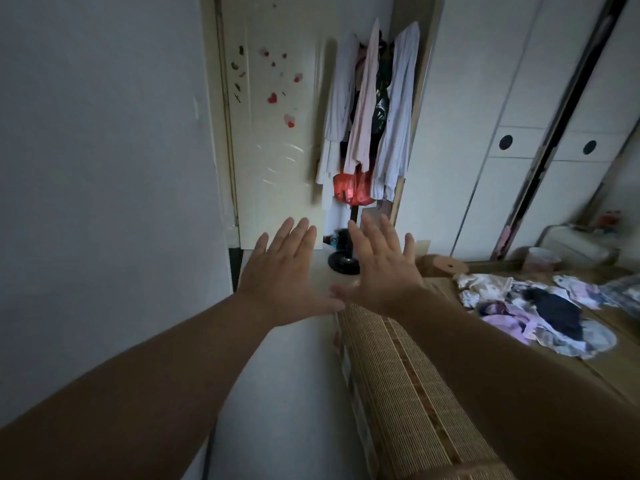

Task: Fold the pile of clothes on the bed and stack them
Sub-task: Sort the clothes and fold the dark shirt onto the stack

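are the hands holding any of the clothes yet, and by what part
No grip on anything. The left hand and right hand are both stretched out flat with fingers spread, in the air. The clothes lie untouched in a pile on the bed.

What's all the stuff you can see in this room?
bed: one, tan woven mat over it, lower right
pile of clothes: one, purple, white and navy, unfolded on the bed
door: one, cream, straight ahead
heart stickers: several, red and pink, on the door
hanging clothes: several, white and pink, beside the door
bag: one, red, below the hanging clothes
wardrobe: one, white, on the right
left hand: one, bare, open, held up
right hand: one, bare, open, beside it
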{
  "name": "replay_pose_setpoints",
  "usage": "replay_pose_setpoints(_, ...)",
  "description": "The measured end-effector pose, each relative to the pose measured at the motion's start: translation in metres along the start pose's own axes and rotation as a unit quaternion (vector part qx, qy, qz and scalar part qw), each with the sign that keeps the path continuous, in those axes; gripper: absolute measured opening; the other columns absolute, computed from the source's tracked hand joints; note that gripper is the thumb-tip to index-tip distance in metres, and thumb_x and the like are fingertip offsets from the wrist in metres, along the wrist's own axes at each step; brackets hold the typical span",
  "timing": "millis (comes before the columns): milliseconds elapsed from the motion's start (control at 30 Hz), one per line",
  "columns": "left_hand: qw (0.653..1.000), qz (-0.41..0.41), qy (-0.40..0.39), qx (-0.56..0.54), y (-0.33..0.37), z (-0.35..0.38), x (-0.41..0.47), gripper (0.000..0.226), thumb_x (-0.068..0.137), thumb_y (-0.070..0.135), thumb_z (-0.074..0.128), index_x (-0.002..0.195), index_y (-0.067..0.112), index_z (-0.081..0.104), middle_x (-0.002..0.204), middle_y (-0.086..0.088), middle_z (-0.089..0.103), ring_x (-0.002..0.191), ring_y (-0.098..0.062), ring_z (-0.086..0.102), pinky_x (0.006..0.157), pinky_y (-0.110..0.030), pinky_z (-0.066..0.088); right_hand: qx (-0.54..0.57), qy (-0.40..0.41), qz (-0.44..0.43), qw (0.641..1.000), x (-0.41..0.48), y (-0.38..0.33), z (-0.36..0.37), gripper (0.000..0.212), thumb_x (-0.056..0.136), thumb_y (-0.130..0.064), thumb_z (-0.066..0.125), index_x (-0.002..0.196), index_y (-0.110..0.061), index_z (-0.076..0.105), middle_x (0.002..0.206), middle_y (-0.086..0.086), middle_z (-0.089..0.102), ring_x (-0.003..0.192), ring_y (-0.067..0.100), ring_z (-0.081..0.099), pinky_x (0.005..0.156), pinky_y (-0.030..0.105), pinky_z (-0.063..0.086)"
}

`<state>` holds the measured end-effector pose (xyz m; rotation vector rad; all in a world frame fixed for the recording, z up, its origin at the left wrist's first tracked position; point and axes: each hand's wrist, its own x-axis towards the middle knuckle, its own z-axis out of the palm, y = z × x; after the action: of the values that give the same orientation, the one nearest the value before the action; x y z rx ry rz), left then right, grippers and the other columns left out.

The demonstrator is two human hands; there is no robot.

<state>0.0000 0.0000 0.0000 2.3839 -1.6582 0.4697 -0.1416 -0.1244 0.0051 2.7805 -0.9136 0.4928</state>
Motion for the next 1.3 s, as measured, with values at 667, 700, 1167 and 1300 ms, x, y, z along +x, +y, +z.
replay_pose_setpoints(667,0.99,-0.003,-0.129,-0.058,-0.076,0.169,0.219,0.102,0.077,0.083,0.03,0.153,0.02,0.006,0.162,-0.003,0.002,0.148,-0.023,0.007,0.116,-0.049,0.01,0.059,-0.167,-0.023,0.984,0.227,0.096,0.183,0.093,0.076,-0.076,0.05,0.15,-0.031,0.015,0.161,0.004,0.009,0.146,0.028,0.009,0.113,0.059,0.012)
replay_pose_setpoints(700,0.99,0.002,-0.128,-0.059,-0.089,0.176,0.233,0.101,0.078,0.083,0.03,0.153,0.019,0.007,0.162,-0.004,0.005,0.148,-0.023,0.011,0.116,-0.049,0.012,0.055,-0.168,-0.02,0.984,0.245,0.093,0.19,0.093,0.076,-0.076,0.05,0.15,-0.03,0.016,0.161,0.004,0.009,0.146,0.029,0.01,0.113,0.059,0.013)
replay_pose_setpoints(1167,0.991,0.069,-0.1,-0.061,-0.236,0.246,0.445,0.089,0.083,0.073,0.04,0.15,0.016,0.023,0.155,-0.003,0.03,0.14,-0.022,0.031,0.113,-0.041,0.026,0.085,-0.14,0.063,0.985,0.463,0.071,0.255,0.091,0.078,-0.069,0.055,0.15,-0.027,0.018,0.158,0.004,0.017,0.14,0.026,0.029,0.11,0.053,0.031)
replay_pose_setpoints(1300,0.989,0.086,-0.105,-0.055,-0.244,0.274,0.5,0.088,0.083,0.073,0.039,0.149,0.017,0.025,0.155,-0.002,0.031,0.14,-0.02,0.03,0.112,-0.041,0.026,0.089,-0.135,0.075,0.984,0.507,0.094,0.28,0.089,0.078,-0.069,0.056,0.148,-0.026,0.022,0.157,0.003,0.021,0.139,0.026,0.03,0.109,0.053,0.032)
